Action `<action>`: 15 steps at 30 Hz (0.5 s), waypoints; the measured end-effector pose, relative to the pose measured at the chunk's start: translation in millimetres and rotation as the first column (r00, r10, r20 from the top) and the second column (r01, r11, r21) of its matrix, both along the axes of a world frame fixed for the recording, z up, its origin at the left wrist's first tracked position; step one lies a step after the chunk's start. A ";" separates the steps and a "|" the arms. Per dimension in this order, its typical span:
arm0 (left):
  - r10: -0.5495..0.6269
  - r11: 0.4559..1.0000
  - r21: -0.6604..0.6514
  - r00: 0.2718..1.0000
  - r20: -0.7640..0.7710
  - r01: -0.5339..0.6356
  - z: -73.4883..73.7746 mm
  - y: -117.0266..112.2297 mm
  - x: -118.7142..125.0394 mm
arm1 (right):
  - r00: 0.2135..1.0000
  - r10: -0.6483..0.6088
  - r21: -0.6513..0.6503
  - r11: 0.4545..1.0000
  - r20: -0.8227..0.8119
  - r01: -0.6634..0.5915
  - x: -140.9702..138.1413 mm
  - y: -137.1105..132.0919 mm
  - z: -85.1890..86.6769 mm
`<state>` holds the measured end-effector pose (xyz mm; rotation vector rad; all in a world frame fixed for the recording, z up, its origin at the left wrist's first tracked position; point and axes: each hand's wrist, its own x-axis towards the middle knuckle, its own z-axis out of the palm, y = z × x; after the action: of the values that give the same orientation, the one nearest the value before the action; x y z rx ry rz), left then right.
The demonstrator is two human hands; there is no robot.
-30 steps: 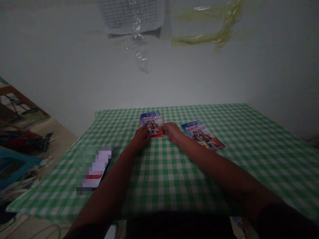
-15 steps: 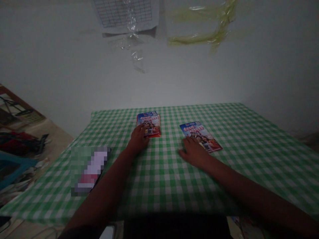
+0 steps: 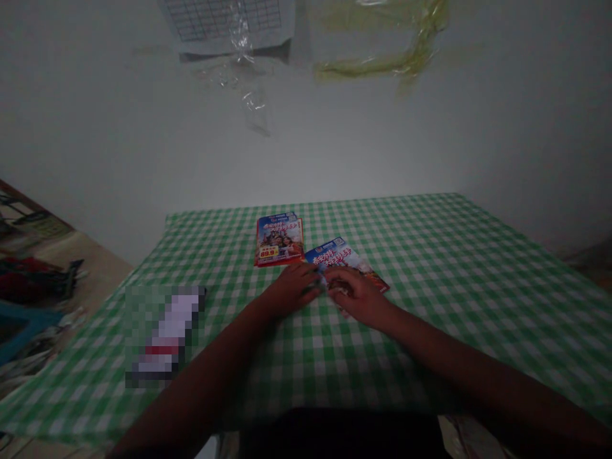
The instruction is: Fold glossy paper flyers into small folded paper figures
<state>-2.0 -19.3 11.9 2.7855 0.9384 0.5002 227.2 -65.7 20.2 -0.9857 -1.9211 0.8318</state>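
Observation:
On the green checked tablecloth [image 3: 430, 255] lie printed leaflets. A small stack of leaflets [image 3: 279, 239] sits near the far edge, untouched. A second leaflet [image 3: 337, 258] lies slanted just to its right. My left hand [image 3: 294, 290] rests at that leaflet's near left corner with fingers curled. My right hand [image 3: 356, 293] lies on the leaflet's near end, fingers bent down on it. The two hands nearly touch each other.
A blurred-out flat object [image 3: 162, 335] lies at the table's left side. A white wall stands behind the table, with a gridded sheet [image 3: 224, 19] and yellowish tape [image 3: 382, 57] stuck on it. Clutter sits on the floor at far left [image 3: 33, 287].
My left hand left the stack and moved right. The right-hand leaflet has slid left toward the middle under my right hand. Both hands now meet at its near end.

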 end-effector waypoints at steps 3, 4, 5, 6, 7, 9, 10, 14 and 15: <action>0.016 1.000 -0.020 1.000 0.017 -0.016 2.0 1.4 -2.3 | 0.977 -0.027 0.106 0.994 0.210 0.005 18.0 10.1 6.1; 0.015 1.000 -0.024 0.999 0.029 -0.014 2.0 2.0 -3.4 | 0.965 0.002 0.121 0.992 0.264 -0.035 24.6 13.1 8.0; 0.012 1.000 -0.024 0.999 0.042 -0.011 1.9 2.5 -4.4 | 0.946 0.051 0.114 0.989 0.321 -0.092 30.7 15.4 9.9; 0.011 1.000 -0.023 0.999 0.052 -0.010 1.6 2.9 -5.1 | 0.923 0.108 0.100 0.983 0.370 -0.155 36.1 17.1 11.5; 0.013 1.000 -0.021 0.998 0.060 -0.011 1.3 3.0 -5.6 | 0.891 0.180 0.074 0.970 0.417 -0.231 40.5 18.2 13.0; 0.020 1.000 -0.022 0.997 0.075 -0.018 0.9 2.9 -6.1 | 0.840 0.255 0.041 0.949 0.478 -0.312 46.0 18.8 15.3; 0.024 0.999 -0.025 0.996 0.083 -0.022 0.9 2.7 -6.1 | 0.823 0.278 0.027 0.942 0.495 -0.334 47.4 18.6 15.9; 0.032 0.999 -0.025 0.995 0.099 -0.029 2.5 0.8 -6.3 | 0.800 0.336 -0.042 0.930 0.497 -0.365 49.1 18.2 15.7; 0.034 0.999 -0.024 0.995 0.097 -0.032 3.4 0.1 -6.5 | 0.796 0.351 -0.058 0.926 0.492 -0.373 49.7 18.3 15.5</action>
<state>-8.6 -19.3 15.3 2.7026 0.9642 0.6206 277.0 -47.4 35.6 -0.8706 -2.6247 0.7920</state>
